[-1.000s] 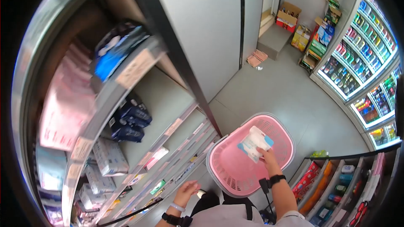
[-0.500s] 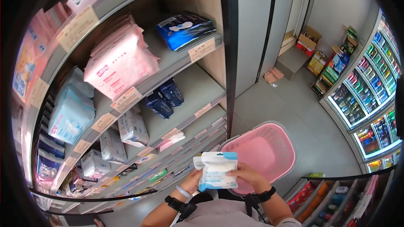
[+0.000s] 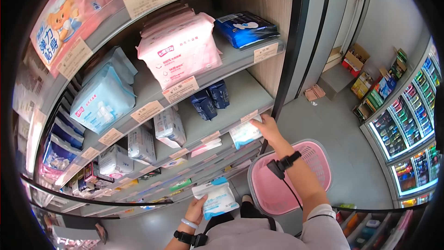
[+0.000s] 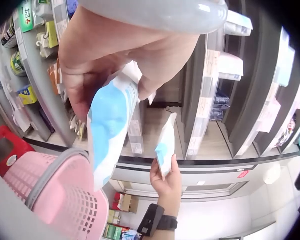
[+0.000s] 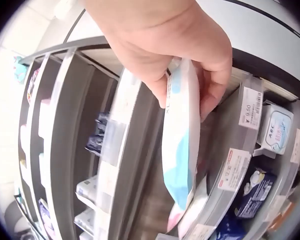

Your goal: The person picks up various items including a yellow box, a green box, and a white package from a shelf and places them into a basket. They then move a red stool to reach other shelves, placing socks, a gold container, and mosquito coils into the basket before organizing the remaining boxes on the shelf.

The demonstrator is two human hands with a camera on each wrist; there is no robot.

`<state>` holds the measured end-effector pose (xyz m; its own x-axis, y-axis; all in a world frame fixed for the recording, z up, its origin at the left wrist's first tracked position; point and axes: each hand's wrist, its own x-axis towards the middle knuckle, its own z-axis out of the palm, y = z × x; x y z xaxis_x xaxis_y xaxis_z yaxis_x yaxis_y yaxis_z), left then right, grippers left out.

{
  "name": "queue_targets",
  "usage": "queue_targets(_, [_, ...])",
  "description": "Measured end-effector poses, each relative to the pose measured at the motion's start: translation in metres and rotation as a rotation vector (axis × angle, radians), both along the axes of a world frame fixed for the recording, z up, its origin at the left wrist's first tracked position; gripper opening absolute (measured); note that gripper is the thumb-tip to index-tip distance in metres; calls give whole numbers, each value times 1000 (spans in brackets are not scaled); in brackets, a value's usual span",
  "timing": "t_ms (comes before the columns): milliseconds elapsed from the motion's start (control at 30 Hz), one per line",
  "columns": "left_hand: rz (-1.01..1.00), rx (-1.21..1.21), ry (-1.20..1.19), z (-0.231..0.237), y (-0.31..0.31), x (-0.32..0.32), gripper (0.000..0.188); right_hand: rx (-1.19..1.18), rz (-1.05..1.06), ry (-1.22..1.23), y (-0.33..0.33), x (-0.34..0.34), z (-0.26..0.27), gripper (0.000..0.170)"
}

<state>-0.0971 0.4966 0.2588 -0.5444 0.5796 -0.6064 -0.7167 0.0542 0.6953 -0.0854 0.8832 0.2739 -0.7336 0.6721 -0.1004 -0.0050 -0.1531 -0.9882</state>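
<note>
My left hand (image 3: 195, 209) grips a soft white-and-light-blue packet (image 3: 219, 198) by its edge, low in front of my body. In the left wrist view, the thumb and fingers pinch the top of this packet (image 4: 110, 122). My right hand (image 3: 270, 129) pinches a similar packet (image 3: 245, 134) at a lower shelf, just below a price-label strip. The right wrist view shows this packet (image 5: 181, 135) hanging upright between thumb and fingers, inside the shelf opening, close to a pink-and-white packet (image 5: 195, 207). A pink laundry-style basket (image 3: 266, 190) stands on the floor below the right forearm.
Shelves on the left hold pink packs (image 3: 180, 48), light-blue packs (image 3: 104, 97), a blue pack (image 3: 247, 28) and small navy packs (image 3: 203, 104). A dark post (image 3: 282, 88) ends the shelf. Lit drink coolers (image 3: 402, 111) and cardboard boxes (image 3: 355, 60) stand at the right.
My right hand lifted the packets out of the basket, and both hands held them together. They are now apart: the right hand has carried one to the shelf, the left keeps the other.
</note>
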Motion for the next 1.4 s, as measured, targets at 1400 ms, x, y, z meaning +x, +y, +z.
queue_targets(1400, [-39, 147, -8, 8, 62, -8, 43, -75, 564, -273, -128, 99, -15, 42])
